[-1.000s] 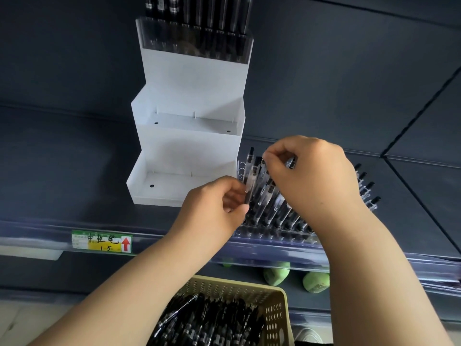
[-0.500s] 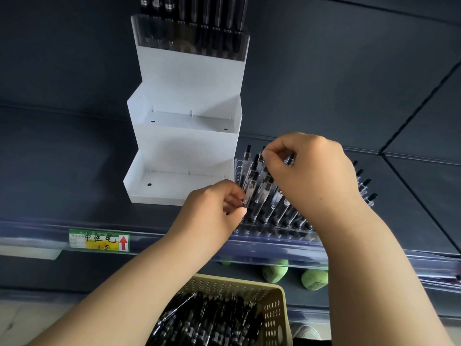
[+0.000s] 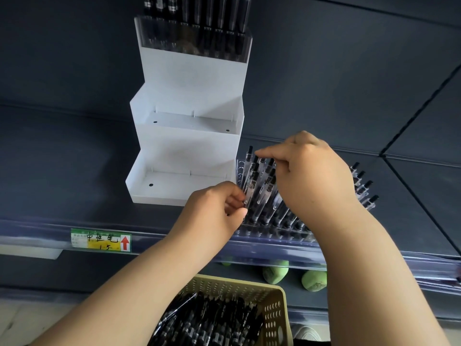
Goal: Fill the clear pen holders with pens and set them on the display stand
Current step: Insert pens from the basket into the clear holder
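The left hand point(image 3: 217, 211) pinches the barrel of a clear black-capped pen point(image 3: 247, 176) standing in the clear plastic pen holder point(image 3: 274, 232), which sits on the dark shelf point(image 3: 62, 171) just right of the white stepped display stand point(image 3: 187, 151). The right hand point(image 3: 314, 176) curls over the holder, thumb and forefinger pinching the tops of the neighbouring pens point(image 3: 265, 193). A second filled clear holder point(image 3: 194, 38) occupies the stand's top tier, and a beige perforated basket point(image 3: 274, 305) of pens lies below

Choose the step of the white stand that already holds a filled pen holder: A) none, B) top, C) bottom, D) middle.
B: a clear holder full of pens sits on the top step of the white stand; both lower steps are bare.
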